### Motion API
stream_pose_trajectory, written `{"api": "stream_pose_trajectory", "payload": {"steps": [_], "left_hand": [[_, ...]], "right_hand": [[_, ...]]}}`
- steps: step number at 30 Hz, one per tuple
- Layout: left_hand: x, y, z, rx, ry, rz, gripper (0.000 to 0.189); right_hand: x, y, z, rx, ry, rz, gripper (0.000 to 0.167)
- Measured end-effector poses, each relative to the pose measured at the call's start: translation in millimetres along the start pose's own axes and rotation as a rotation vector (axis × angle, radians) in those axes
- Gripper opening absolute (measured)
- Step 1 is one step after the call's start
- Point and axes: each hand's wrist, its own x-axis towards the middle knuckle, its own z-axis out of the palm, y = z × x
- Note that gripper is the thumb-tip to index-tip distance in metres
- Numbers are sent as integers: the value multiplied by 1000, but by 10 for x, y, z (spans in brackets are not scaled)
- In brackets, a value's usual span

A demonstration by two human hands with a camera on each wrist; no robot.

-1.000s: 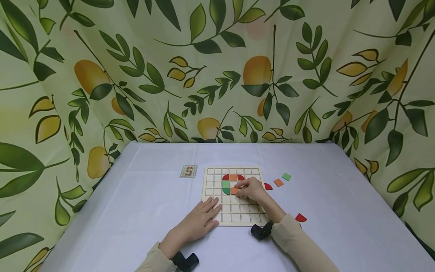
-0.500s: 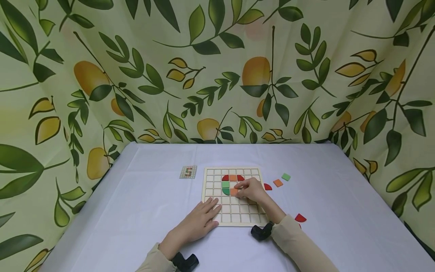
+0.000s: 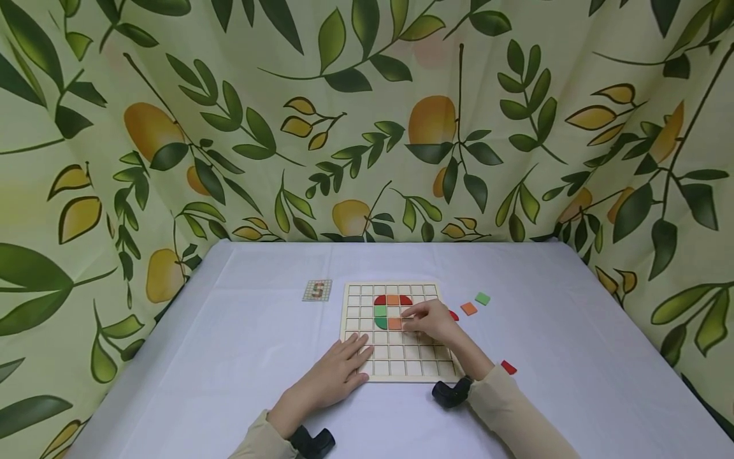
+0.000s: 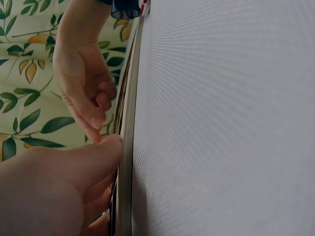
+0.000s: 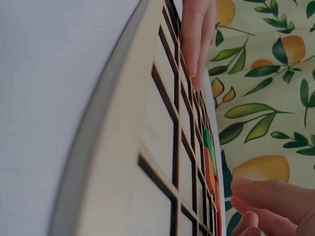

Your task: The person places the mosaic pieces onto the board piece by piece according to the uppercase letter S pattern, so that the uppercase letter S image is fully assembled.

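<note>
A pale wooden grid board [image 3: 397, 368] lies on the table. My left hand [image 3: 338, 373] rests on its left edge with fingers spread; the left wrist view shows the thumb against the board's side. Over the grid, my right hand [image 3: 434, 320] hovers just right of an orange square tile [image 3: 394, 324], fingertips close together and no piece visible between them. Set in the grid are also a green quarter-round tile [image 3: 381, 324], a light green square tile [image 3: 380, 311], another orange square [image 3: 392, 299], and two red quarter-rounds, left [image 3: 380, 299] and right [image 3: 406, 299].
Right of the board lie a red piece [image 3: 454, 315], partly hidden by the right hand, an orange square [image 3: 469, 308] and a green square [image 3: 483, 298]. Another red piece [image 3: 508, 367] shows beside the right sleeve. A small pattern card [image 3: 317, 291] lies at the board's upper left.
My right hand has drawn back slightly to the right, off the lower orange tile, which stays in the grid. The left hand has not moved.
</note>
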Motion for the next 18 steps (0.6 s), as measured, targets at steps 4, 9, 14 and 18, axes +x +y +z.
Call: {"api": "stream_pose_trajectory", "payload": {"steps": [4, 9, 14, 18], "left_hand": [[-8, -1, -2, -2, 8, 7, 53], [-1, -3, 3, 12, 11, 6, 53], [0, -3, -2, 0, 13, 10, 53], [2, -9, 6, -10, 14, 13, 53]], "right_hand": [[-21, 10, -70, -18, -6, -38, 21], [-44, 22, -144, -22, -14, -39, 22], [-66, 48, -229, -18, -31, -42, 22], [-82, 85, -307, -15, -28, -62, 24]]}}
